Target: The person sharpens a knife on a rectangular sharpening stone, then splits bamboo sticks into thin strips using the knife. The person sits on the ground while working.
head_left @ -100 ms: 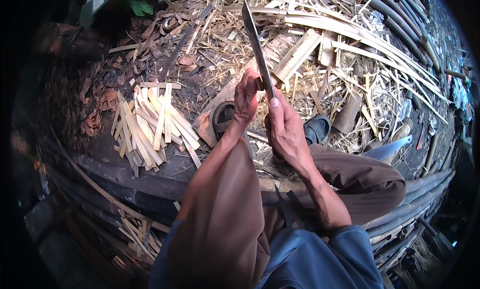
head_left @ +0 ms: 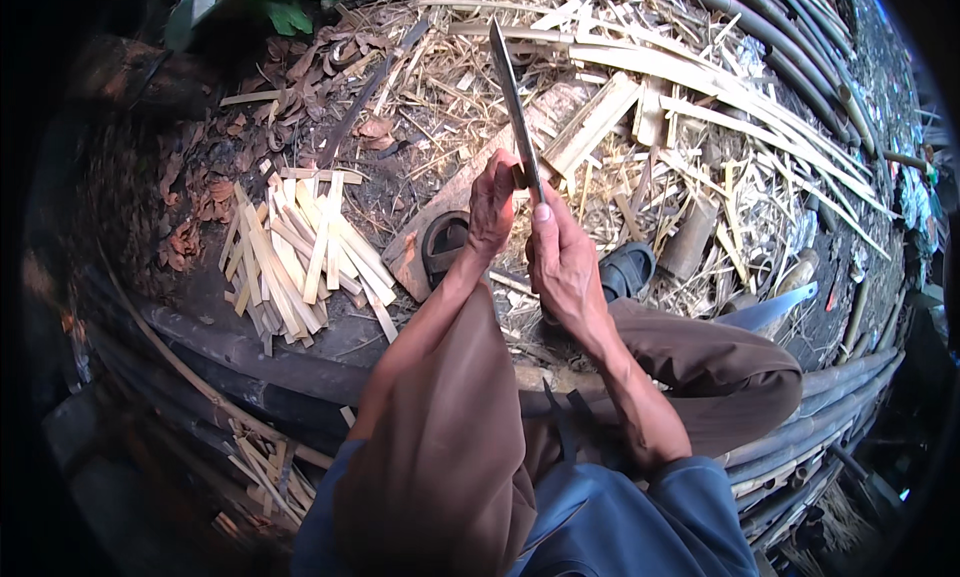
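My right hand [head_left: 566,262] is wrapped around the lower end of a long-bladed knife [head_left: 516,107], thumb along it. The dark, narrow blade points up and away, tilted a little left. Close beside it, my left hand [head_left: 490,209] is closed on a small brown piece [head_left: 519,176] that sits against the blade's left side near my right hand. What that piece is made of I cannot make out. Both hands are above my raised left knee and the sandals [head_left: 627,270].
A pile of pale split bamboo strips [head_left: 300,247] lies at left. Long pale strips [head_left: 740,87] and shavings cover the ground ahead. A wooden board [head_left: 420,242] lies under the left foot. To the right are a saw blade [head_left: 770,307], a bamboo section [head_left: 692,239] and stacked poles [head_left: 820,417].
The view has shifted slightly. My hands and the knife appear a little lower, with the same grip on both things.
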A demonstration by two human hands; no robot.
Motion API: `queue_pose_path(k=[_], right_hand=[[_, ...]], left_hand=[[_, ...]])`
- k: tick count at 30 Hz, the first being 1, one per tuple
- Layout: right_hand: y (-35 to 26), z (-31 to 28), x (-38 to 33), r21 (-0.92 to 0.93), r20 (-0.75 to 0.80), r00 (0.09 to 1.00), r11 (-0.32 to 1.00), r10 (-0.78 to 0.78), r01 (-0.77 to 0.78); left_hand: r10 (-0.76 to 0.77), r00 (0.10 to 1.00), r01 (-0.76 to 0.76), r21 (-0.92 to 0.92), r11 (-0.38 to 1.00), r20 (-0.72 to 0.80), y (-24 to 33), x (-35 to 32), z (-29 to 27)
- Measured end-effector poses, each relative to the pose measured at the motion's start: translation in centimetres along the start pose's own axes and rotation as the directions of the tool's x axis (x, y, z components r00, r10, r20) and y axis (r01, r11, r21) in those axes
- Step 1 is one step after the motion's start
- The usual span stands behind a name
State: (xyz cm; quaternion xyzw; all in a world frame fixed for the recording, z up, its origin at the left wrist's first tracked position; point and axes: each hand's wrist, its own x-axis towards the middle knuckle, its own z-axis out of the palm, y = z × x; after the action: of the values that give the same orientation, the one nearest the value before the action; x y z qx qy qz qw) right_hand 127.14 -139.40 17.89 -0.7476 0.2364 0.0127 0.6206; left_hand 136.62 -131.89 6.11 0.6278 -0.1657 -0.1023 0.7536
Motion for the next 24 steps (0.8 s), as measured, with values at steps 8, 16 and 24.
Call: queue_pose_path(k=[8,16,24], right_hand=[[-1.2,-0.2,0.6,-0.098,0.009,1.0,0.995,0.022,-0.021],[-0.5,0.0,0.4,-0.131,-0.048,0.999,0.991,0.002,-0.008],[0.3,0.8,0.8,-0.232,0.08,0.996,0.971,-0.038,0.056]], left_hand=[[0.152,0.988,-0.152,0.034,0.988,-0.006,-1.0,1.5,0.3],[0.187,0.982,-0.188,-0.04,0.981,-0.024,-0.7,0.9,0.9],[0.381,0.884,-0.255,0.405,0.878,-0.27,1.7,3.7,-3.8]])
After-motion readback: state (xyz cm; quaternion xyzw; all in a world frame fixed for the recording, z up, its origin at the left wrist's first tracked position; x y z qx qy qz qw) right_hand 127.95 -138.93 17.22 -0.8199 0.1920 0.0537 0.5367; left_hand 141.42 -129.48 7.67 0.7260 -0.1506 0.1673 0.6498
